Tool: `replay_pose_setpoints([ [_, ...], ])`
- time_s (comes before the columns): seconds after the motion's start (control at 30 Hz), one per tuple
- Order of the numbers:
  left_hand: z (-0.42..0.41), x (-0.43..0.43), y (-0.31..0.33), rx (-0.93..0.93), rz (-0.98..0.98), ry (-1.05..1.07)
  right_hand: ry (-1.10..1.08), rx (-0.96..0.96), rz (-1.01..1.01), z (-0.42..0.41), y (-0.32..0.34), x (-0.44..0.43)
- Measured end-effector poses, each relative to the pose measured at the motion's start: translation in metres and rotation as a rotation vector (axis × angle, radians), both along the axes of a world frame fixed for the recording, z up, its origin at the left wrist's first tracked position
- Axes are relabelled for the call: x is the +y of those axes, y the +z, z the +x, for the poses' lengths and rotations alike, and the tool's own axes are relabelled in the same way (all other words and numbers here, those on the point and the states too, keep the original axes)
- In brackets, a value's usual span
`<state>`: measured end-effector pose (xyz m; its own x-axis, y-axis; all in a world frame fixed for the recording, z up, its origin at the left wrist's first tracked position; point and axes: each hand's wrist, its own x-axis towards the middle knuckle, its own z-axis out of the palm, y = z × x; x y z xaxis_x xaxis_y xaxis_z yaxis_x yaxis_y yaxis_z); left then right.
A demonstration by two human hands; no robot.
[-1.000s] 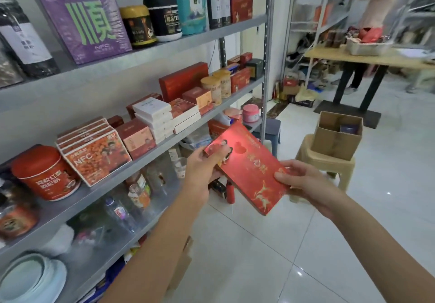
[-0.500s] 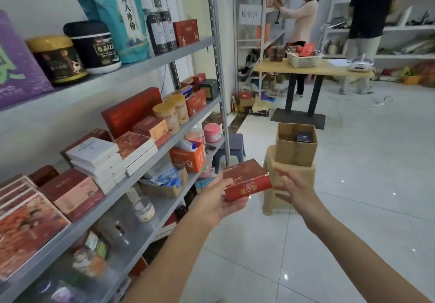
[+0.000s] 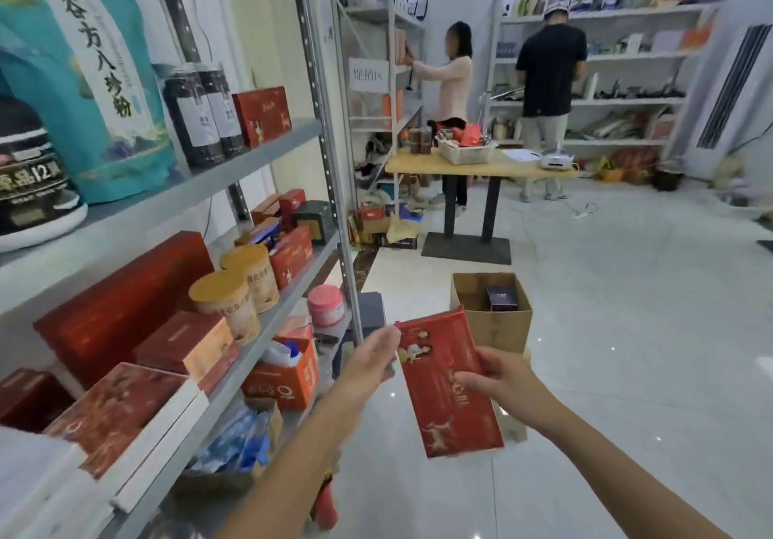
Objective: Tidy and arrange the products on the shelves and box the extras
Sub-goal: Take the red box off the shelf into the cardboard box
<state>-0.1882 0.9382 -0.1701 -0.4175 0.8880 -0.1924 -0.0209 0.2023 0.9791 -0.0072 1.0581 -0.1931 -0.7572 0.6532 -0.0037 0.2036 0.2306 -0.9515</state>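
Note:
I hold a flat red product box (image 3: 449, 388) with gold print in both hands, in front of me above the floor. My left hand (image 3: 370, 360) pinches its upper left corner. My right hand (image 3: 500, 379) grips its right edge, thumb across the face. Just beyond it an open cardboard box (image 3: 495, 325) stands on a stool, with a dark small carton (image 3: 502, 298) inside. The metal shelves (image 3: 267, 325) on my left carry red boxes, two round orange-lidded tubs (image 3: 234, 291) and white boxes.
A pink-lidded jar (image 3: 326, 304) and an orange carton (image 3: 288, 375) sit on the lower shelf. A wooden table (image 3: 481, 170) with a basket stands further back. Two people work at the far shelves. The tiled floor (image 3: 627, 329) lies open to the right.
My view has swung right and up along the aisle. The red box has turned from edge-on to face-up, and my right hand now grips its right edge.

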Motion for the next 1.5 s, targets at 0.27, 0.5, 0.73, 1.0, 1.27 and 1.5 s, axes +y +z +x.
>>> replay_pose_setpoints([
  [0.27,-0.032,0.085,-0.031,-0.055,0.038,-0.002,-0.035,-0.002,-0.043,-0.017,-0.017,0.042],
  [0.5,-0.044,0.159,-0.049,0.002,0.049,-0.009,-0.066,-0.045,-0.128,-0.024,-0.039,0.105],
  [0.73,-0.065,0.261,-0.04,-0.276,0.031,-0.022,-0.242,0.087,-0.333,-0.045,-0.043,0.208],
  [1.0,-0.063,0.365,-0.057,-0.137,-0.186,-0.168,-0.338,0.071,-0.614,-0.067,-0.069,0.324],
  [1.27,-0.081,0.442,-0.107,0.038,-0.292,-0.237,-0.455,0.03,-0.576,-0.061,-0.102,0.387],
  [1.5,-0.172,0.477,-0.186,1.022,-0.733,-0.483,-0.534,-0.406,0.019,-0.035,-0.141,0.456],
])
